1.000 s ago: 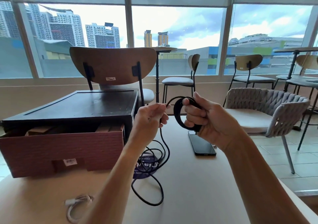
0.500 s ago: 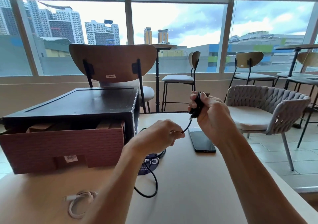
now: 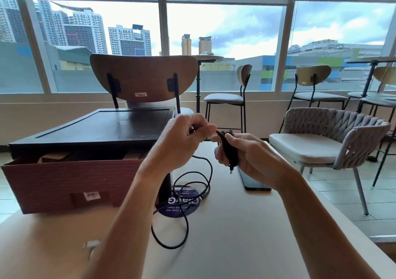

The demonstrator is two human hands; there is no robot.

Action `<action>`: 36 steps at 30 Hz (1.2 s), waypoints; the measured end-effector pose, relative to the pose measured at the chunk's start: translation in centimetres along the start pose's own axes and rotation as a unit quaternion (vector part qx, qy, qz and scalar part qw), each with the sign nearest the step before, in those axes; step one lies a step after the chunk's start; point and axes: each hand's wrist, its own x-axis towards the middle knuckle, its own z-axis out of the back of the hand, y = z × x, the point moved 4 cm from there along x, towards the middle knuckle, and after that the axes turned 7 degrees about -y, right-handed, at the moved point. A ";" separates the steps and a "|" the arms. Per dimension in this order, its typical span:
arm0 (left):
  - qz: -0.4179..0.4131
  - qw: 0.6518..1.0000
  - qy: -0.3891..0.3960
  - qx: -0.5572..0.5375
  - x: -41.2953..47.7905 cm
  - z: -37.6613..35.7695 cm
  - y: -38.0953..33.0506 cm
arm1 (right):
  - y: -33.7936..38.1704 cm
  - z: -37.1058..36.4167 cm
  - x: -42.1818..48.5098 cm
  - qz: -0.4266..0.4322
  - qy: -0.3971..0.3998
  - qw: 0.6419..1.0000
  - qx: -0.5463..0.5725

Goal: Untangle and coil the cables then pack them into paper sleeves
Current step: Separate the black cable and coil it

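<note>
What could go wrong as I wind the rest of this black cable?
The loose black cable lies in overlapping loops on the table; pulled through the left hand, it may tighten into a knot. The coil in the right hand looks bunched and might spring apart. Its plug dangles above the phone and could knock it.

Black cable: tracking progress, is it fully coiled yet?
Partly: the right hand grips a small bundle, while the rest of the black cable lies loose on the table.
</note>
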 end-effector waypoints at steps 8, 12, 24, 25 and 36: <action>0.090 0.979 -0.161 -0.091 -0.1 0.8 2.8 | 1.0 -0.5 -1.1 0.005 0.125 0.988 0.094; 0.106 0.985 -0.119 -0.069 -0.2 -0.5 3.0 | 1.3 -0.3 -1.0 0.031 0.124 0.981 0.144; 0.188 0.970 0.155 0.005 -1.9 -4.0 3.6 | 3.1 2.7 -0.1 0.124 -0.038 0.886 0.445; 0.193 0.966 0.174 0.010 -2.0 -4.0 3.7 | 3.1 3.0 -0.1 0.132 -0.084 0.888 0.432; 0.102 0.969 0.212 0.077 -1.6 -2.7 1.4 | 1.9 4.7 -0.1 0.166 -0.326 0.926 0.096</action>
